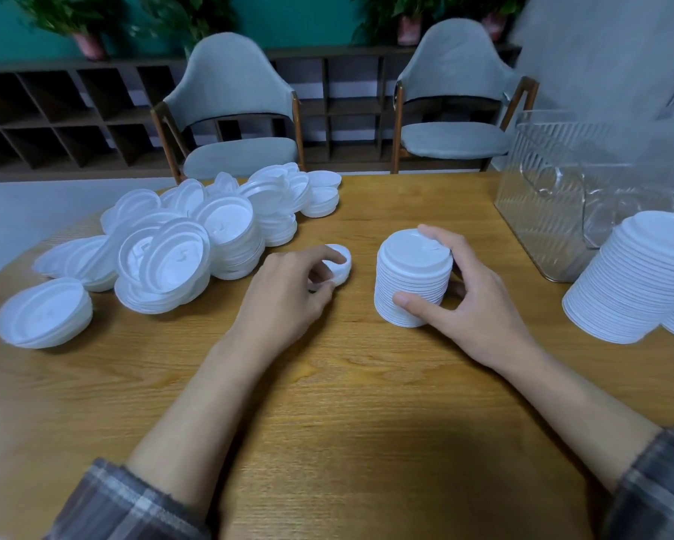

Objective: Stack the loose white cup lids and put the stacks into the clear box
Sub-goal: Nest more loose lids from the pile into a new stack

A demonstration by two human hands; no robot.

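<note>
A heap of loose white cup lids (pixel 195 235) lies on the left half of the wooden table (pixel 347 403). My left hand (pixel 288 294) pinches a single white lid (pixel 341 263) just right of the heap. My right hand (pixel 467 302) wraps around a short stack of lids (pixel 409 282) standing at the table's middle, thumb at its base and fingers on its top edge. A taller finished stack (pixel 639 282) leans at the right. The clear box (pixel 569 196) stands at the back right, and I cannot tell what is in it.
One lid (pixel 45 311) lies apart at the near left of the heap. Two grey chairs (pixel 234 122) (pixel 456 107) stand behind the table's far edge. A dark wooden shelf (pixel 54 111) with potted plants on top runs along the wall.
</note>
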